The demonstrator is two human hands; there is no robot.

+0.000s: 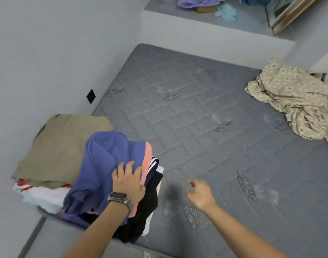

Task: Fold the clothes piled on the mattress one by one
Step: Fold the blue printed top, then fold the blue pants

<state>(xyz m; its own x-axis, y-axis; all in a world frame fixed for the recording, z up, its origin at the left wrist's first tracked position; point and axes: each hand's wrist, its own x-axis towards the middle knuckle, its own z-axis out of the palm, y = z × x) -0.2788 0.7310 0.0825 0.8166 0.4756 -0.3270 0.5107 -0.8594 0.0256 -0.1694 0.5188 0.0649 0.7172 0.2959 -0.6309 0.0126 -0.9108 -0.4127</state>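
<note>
A pile of clothes lies at the near left corner of the grey quilted mattress [196, 112]. On top is a blue-purple garment [101, 164] with a salmon-pink edge. A tan garment [58, 146] lies behind it, white and red cloth [42, 196] sits underneath, and black cloth [146, 207] hangs at the pile's right side. My left hand [128, 181], with a watch on the wrist, rests flat on the blue-purple garment, fingers spread. My right hand [201, 194] hovers over the bare mattress just right of the pile, fingers loosely curled, holding nothing.
A crumpled beige patterned sheet [293, 101] lies at the mattress's right edge. Grey walls close in the left and far sides. A raised ledge [252, 19] beyond holds purple and teal cloth and a leaning framed mirror. A black wall plate [90, 96] sits at left.
</note>
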